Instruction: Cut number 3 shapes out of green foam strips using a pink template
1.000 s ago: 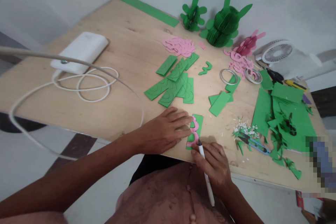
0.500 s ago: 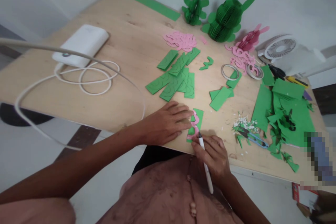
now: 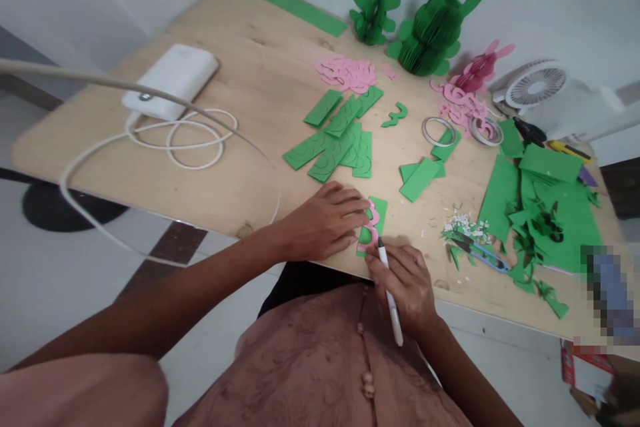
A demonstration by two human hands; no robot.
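Observation:
My left hand [image 3: 333, 221] lies flat with its fingers stretched out, the fingertips pressing a pink curvy paper cutout [image 3: 373, 217] onto a small green paper strip [image 3: 379, 208] near the table's front edge. In my right hand [image 3: 407, 283] is a white pen [image 3: 391, 300] with a dark tip, which meets the right side of the pink cutout. Beyond my left hand lie several overlapping green strips [image 3: 333, 152] with drawn curves. A green curvy cutout [image 3: 396, 115] rests to their right.
Pink cutouts [image 3: 347, 73] are heaped farther back. Folded green paper rabbits [image 3: 433, 30] stand by the wall. At right are tape rolls [image 3: 486, 132], blue thread snips [image 3: 487, 256], green scraps [image 3: 530, 247] and a white fan [image 3: 537, 85]. A white power bank [image 3: 173, 80] with a looped cable is at left.
The camera view has shifted slightly, so the table sits a little higher and farther right. Both hands keep nearly the same position on the strip, the pen still against the pink cutout.

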